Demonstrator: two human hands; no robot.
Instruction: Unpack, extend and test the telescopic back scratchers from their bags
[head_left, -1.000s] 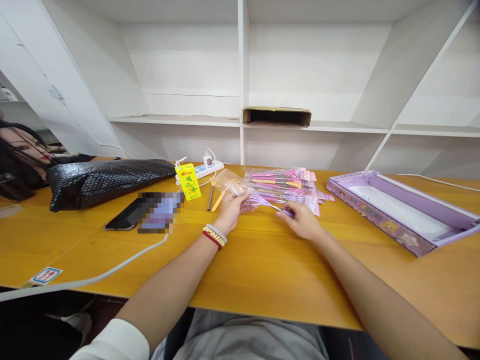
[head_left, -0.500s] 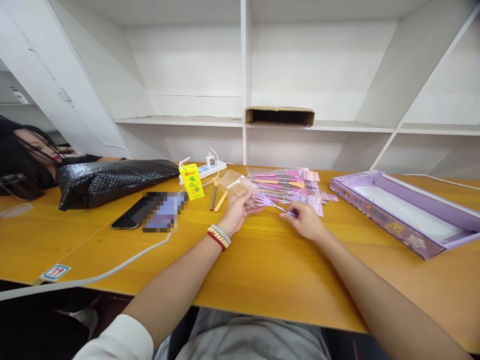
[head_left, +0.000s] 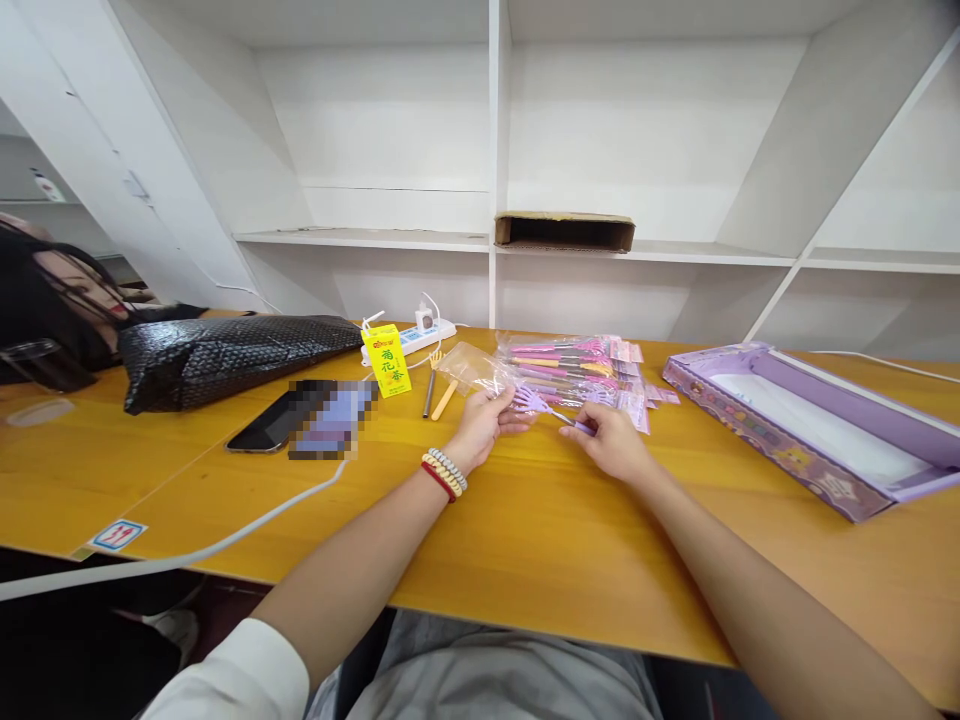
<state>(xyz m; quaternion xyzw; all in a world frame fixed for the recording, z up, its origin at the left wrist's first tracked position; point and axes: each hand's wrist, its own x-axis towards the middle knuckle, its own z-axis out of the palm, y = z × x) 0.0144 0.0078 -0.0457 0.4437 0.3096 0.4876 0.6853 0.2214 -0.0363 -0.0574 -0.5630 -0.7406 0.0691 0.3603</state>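
My right hand (head_left: 613, 440) is closed around the handle of a purple back scratcher (head_left: 534, 402), whose clawed head points left toward my left hand. My left hand (head_left: 480, 430) pinches a clear plastic bag (head_left: 472, 366) between thumb and fingers. The claw lies at the bag's near side; whether it is inside the bag I cannot tell. Just behind both hands lies a pile of bagged back scratchers (head_left: 574, 350), mostly pink and purple. Left of the bag, an unwrapped back scratcher with a yellow handle (head_left: 444, 400) rests beside another one with a dark shaft (head_left: 428, 394).
An open purple display box (head_left: 780, 450) stands at the right. To the left are a yellow drink carton (head_left: 388, 362), a power strip (head_left: 439, 333), a phone (head_left: 262, 425), a white cable (head_left: 247, 530) and a black bubble-wrap package (head_left: 225, 360). A person (head_left: 67, 290) is at far left.
The purple back scratcher's claw sits slightly closer to my left hand and the bag. The whole view has shifted a little; both hands keep their grips.
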